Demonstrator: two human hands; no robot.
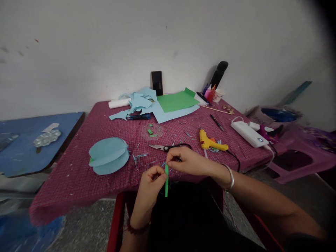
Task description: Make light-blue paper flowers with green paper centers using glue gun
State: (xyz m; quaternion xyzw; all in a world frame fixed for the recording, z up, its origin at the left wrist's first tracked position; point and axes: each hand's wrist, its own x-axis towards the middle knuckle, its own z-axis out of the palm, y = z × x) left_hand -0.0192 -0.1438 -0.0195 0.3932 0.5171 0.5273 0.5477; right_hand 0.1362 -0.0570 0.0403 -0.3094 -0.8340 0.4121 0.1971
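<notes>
A narrow green paper strip [166,182] hangs upright just in front of the table's near edge. My left hand [150,185] pinches it from the left at its middle. My right hand [190,161], with a silver bangle at the wrist, pinches the strip's top end. Both hands are closed on the strip. Just beyond my right hand, black-handled scissors [168,147] lie on the red checked tablecloth [86,168]. A stack of light blue paper discs [109,155] rests to the left.
A yellow glue gun [211,142] lies right of the scissors, with a white power bank [249,133] and pen [216,122] beyond. Green sheet [177,100] and blue paper scraps [139,103] lie at the back near a black phone [156,82], glue bottles [209,92]. A purple stool [296,159] stands right.
</notes>
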